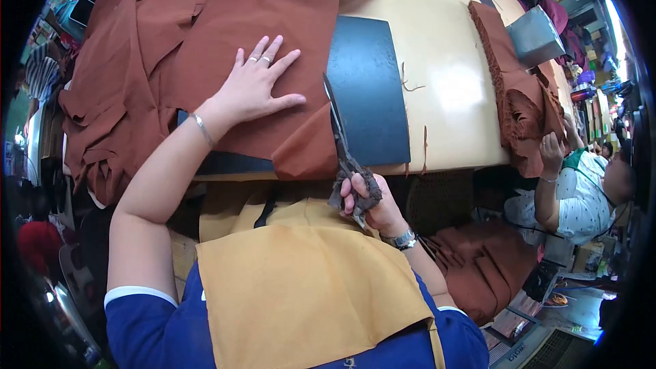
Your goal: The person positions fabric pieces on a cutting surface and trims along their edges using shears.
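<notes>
My left hand [263, 82] lies flat with fingers spread on a rust-brown sheet of fabric or leather [225, 34]. Under the sheet is a dark board [369, 82], bare along its right side. My right hand [369, 201] is closed round the cloth-wrapped handles of large scissors [339, 126]. Their blades point away from me, along the sheet's right edge. Beside the blades a corner flap [307, 147] of the sheet is folded over near the table's front edge.
More brown pieces [113, 89] are heaped at the left. Thin offcuts [425, 140] lie on the pale table [444, 89]. At the right, a metal block [535, 35] rests by stacked brown strips [502, 61], where another person [581, 191] works. A brown pile [478, 266] sits below the table.
</notes>
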Demonstrator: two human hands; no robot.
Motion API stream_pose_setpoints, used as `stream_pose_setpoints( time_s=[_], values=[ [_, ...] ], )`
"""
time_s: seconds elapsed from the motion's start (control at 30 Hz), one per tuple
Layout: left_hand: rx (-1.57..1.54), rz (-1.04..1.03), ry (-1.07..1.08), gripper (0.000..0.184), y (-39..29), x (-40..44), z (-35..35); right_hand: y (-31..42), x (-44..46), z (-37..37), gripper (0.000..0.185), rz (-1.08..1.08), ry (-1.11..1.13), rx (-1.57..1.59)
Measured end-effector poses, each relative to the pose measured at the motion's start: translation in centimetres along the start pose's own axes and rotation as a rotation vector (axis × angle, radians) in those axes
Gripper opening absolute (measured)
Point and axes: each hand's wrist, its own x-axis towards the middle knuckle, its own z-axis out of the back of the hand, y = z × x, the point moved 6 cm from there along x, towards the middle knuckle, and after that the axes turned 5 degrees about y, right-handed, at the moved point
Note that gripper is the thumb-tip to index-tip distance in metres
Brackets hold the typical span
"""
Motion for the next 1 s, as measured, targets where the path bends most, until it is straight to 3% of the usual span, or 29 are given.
stream_pose_setpoints(
  time_s=[0.17, 0.53, 1.0],
  values=[
    [0.039, -0.084, -0.042, 0.09, 0.3, 0.3, -1.1, 0.6, 0.8, -0.4, 0.034, 0.028, 0.009, -0.006],
    [0.019, 0.048, -0.048, 0.092, -0.6, -0.8, -1.4, -0.1, 0.0, -0.6, 0.035, 0.02, -0.041, 0.012],
    [-0.004, 0.033, -0.053, 0.094, -2.3, -2.3, -1.6, 0.0, -0.1, -0.2, 0.034, 0.053, -0.075, -0.04]
  ],
)
